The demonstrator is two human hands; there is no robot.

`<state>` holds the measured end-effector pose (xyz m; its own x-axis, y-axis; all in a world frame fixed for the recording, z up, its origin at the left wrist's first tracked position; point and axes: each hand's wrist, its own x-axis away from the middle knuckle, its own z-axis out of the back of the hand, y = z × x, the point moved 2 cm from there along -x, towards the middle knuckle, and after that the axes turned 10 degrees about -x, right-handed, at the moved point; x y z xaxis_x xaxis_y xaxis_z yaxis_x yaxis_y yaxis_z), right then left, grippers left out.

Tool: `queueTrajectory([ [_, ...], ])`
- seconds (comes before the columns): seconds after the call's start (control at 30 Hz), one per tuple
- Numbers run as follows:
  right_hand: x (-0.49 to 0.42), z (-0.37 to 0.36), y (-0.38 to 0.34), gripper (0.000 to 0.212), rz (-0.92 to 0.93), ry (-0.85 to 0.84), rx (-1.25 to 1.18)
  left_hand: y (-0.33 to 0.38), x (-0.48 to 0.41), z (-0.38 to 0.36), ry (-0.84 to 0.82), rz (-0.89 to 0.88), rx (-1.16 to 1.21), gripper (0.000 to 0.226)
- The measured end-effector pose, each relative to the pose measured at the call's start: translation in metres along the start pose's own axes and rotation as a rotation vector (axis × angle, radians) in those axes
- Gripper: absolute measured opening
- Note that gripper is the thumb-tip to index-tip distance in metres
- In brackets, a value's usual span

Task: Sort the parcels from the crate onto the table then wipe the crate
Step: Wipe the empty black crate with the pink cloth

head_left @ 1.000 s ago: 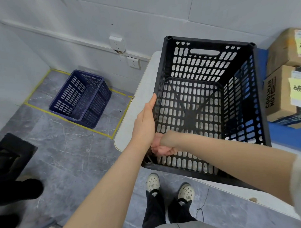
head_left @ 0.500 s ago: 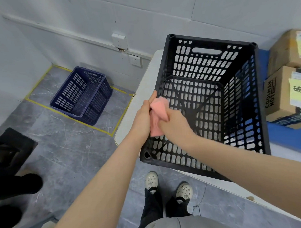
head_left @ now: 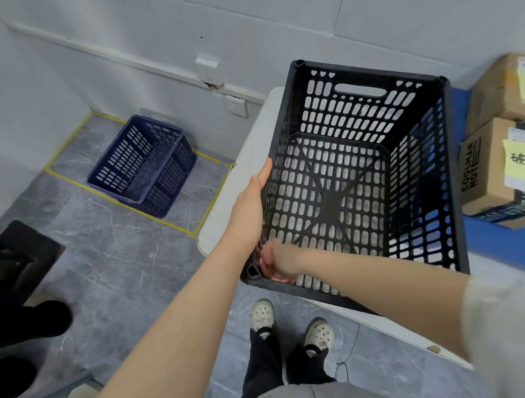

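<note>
Down by the floor, a pair of pale shoes (head_left: 262, 316) stands just short of the bench (head_left: 248, 175). Just above them, the right hand (head_left: 282, 259) is low inside the crate (head_left: 367, 85), in its near left corner, its grip closed round a pink cloth (head_left: 268, 268) that it presses against the mesh. The hand is blurred, so it looks to be mid-stroke. Half a second back that cloth was up at the left wall's rim; it has since swept down to the bottom corner. I take that for one pass of wiping down the wall.

The left hand (head_left: 249, 208) lies on the outside of that same wall, fingers straight and flat on the plastic, steadying rather than clutching. It has not shifted.

The black crate rests on the bench's corner, its near end out past the edge. It holds no parcels, so sorting looks done and wiping is under way, with the far walls and the base likely still to do.

Beyond it to the right, cardboard boxes (head_left: 489, 173) are stacked on a blue surface, beside the crate. Farther left, a blue basket (head_left: 141, 164) sits on the floor inside yellow tape, under two wall sockets (head_left: 209, 71).
</note>
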<state>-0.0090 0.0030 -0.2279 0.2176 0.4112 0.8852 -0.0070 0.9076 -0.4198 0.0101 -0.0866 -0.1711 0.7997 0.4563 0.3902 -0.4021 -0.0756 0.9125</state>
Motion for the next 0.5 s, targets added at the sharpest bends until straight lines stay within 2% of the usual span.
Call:
queueTrajectory([
  [0.03,0.000,0.001,-0.001,0.035,-0.016,-0.006,-0.054,0.000,0.000,0.000,0.005,-0.014,-0.010,0.049],
  [0.17,0.005,0.009,-0.001,0.026,0.069,-0.112,0.100,-0.001,0.000,0.000,0.004,-0.014,-0.032,0.048],
  [0.27,0.028,0.029,-0.012,0.011,0.067,-0.039,0.007,0.000,-0.001,0.001,0.017,-0.015,-0.040,0.049],
  [0.37,0.058,0.051,-0.030,0.023,0.096,0.045,-0.115,0.002,-0.001,0.001,0.020,0.000,-0.025,0.048],
  [0.5,0.083,0.047,-0.042,0.029,0.187,0.073,0.114,0.003,0.000,0.001,0.024,-0.010,0.013,0.045],
])
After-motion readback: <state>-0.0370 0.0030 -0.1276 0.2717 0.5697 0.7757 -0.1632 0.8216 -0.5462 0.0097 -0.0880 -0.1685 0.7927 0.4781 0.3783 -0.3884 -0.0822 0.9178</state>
